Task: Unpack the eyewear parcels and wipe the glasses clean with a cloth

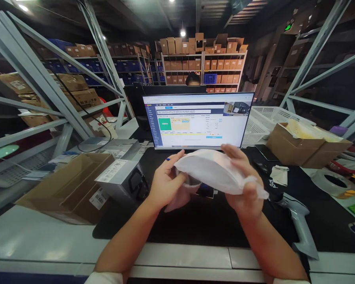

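A thin, soft white wrapper (208, 171), a bag or a folded sheet, is held up in front of the monitor. My left hand (168, 179) pinches its left end between thumb and fingers, and a loose flap hangs below. Around the right end is my right hand (245, 185), thumb in front and fingers behind. Whether anything lies inside the wrapper cannot be seen. Under it, a small dark object (205, 192) shows in part over the black desk mat (195, 227).
To the left stand an open cardboard box (68, 189) and a grey product box (124, 179). The monitor (198, 122) is behind my hands. At right lie a barcode scanner (298, 221), a mouse (260, 166), a tape roll (331, 182) and a filled carton (304, 144).
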Demonstrator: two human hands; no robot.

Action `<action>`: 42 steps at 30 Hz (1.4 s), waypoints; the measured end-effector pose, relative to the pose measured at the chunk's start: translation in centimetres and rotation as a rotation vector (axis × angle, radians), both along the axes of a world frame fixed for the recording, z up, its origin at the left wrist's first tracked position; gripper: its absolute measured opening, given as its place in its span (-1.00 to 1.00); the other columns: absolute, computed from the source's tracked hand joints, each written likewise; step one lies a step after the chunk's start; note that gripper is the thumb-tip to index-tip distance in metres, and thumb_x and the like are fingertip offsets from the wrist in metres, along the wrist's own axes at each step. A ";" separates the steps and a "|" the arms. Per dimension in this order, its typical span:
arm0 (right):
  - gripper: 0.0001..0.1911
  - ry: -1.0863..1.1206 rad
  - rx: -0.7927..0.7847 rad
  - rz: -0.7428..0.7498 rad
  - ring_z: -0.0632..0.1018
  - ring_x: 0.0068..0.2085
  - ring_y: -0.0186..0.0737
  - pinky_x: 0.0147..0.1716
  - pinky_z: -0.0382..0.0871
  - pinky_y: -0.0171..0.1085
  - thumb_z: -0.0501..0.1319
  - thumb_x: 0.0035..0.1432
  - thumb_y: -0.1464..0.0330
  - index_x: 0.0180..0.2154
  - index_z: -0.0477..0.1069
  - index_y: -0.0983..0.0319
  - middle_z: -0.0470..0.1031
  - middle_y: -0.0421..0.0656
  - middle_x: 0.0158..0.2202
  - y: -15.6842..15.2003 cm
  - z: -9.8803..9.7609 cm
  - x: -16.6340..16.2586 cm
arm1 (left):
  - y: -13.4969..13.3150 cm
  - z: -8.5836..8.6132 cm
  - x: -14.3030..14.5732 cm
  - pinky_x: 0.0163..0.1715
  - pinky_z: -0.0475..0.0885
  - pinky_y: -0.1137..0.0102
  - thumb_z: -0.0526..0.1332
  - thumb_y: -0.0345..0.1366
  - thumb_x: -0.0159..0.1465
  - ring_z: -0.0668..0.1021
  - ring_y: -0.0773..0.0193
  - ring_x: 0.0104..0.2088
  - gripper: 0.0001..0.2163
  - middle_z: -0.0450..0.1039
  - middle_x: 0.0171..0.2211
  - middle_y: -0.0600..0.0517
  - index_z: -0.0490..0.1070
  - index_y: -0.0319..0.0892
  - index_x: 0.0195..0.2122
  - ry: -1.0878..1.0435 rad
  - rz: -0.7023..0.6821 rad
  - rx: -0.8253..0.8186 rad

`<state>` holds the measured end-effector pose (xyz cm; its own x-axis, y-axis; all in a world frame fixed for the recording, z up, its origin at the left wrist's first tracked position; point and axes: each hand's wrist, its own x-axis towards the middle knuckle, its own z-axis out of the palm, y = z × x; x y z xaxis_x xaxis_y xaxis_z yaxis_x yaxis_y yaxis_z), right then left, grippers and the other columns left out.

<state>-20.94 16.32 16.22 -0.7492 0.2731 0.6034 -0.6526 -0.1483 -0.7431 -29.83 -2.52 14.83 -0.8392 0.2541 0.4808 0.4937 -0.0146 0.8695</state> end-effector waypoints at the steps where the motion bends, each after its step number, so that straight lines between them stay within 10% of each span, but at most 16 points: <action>1: -0.52 -0.008 -0.082 0.039 0.30 0.35 0.08 0.30 0.24 0.12 0.26 0.17 -0.10 0.03 0.53 -0.04 0.33 -0.20 0.31 -0.4 0.3 -0.1 | -0.1 -0.1 -0.1 0.16 0.45 0.16 0.37 -0.25 0.17 0.52 0.02 0.14 -0.48 0.48 0.14 -0.15 0.46 -0.18 0.19 0.053 0.032 -0.001; 10: -0.69 -0.364 -0.438 0.461 0.59 0.02 -0.05 -0.21 0.67 -0.06 0.20 0.28 0.15 -0.03 0.55 0.12 0.60 -0.14 0.02 -0.5 1.1 -1.4 | -1.3 0.0 -1.6 0.19 0.41 0.28 0.20 -0.39 0.30 0.52 0.15 0.15 -0.57 0.53 0.11 -0.06 0.43 -0.15 0.22 0.392 0.231 -0.137; 15: -0.74 -0.349 -0.449 0.422 0.63 -0.13 -0.16 -0.20 0.66 -0.17 0.20 0.26 0.22 -0.13 0.60 0.16 0.66 -0.17 -0.11 0.3 0.8 -1.9 | -2.3 0.6 -2.2 0.15 0.44 0.26 0.21 -0.34 0.30 0.55 0.14 0.07 -0.60 0.58 0.03 -0.05 0.48 -0.14 0.18 0.347 0.178 -0.152; 28: -0.63 -0.250 0.119 0.240 0.62 -0.20 -0.02 -0.27 0.48 -0.17 0.28 0.20 0.11 -0.16 0.65 0.26 0.66 -0.04 -0.21 2.1 0.7 -1.9 | -3.4 1.4 -2.3 -0.01 0.54 0.25 0.15 -0.46 0.21 0.60 0.15 -0.05 -0.52 0.56 0.06 -0.08 0.50 -0.11 0.16 0.107 -0.064 -0.142; 42: -0.78 -0.130 -0.208 0.085 0.56 -0.34 -0.12 -0.27 0.47 -0.17 0.23 0.17 0.22 -0.36 0.61 0.15 0.61 -0.16 -0.36 3.1 -0.2 -3.0 | -3.7 1.2 -2.7 -0.13 0.56 0.29 0.26 -0.45 0.19 0.63 0.17 -0.14 -0.65 0.61 -0.17 -0.08 0.57 -0.13 0.01 0.213 -0.165 0.026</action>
